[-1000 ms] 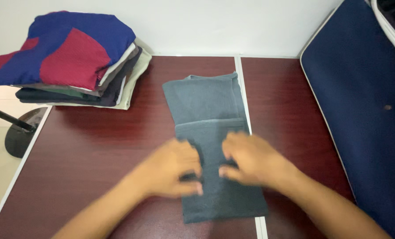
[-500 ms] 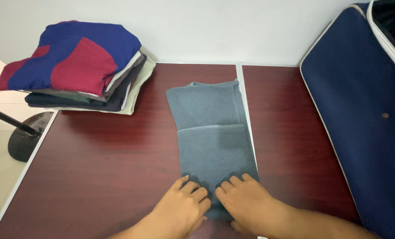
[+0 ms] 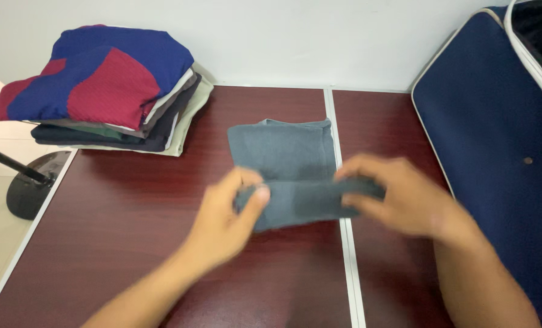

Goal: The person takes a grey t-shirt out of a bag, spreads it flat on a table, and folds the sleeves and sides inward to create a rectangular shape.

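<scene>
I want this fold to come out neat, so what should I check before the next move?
1. Left hand pinches the grey folded cloth at its left end: ok.
2. Right hand pinches the right end: ok.
3. Lifted edge level between hands: ok.
4. Far half flat on the dark red wooden table: ok.
5. Corners aligned: cannot tell, blurred.
6. Stack of folded clothes and navy fabric bag apart from the cloth: ok.

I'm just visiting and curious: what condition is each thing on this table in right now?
Grey cloth: partly folded, near edge lifted.
Left hand: pinching the cloth's left corner.
Right hand: gripping its right corner.
Clothes pile: folded, stacked.
Blue suitcase: open, lid leaning up.
</scene>
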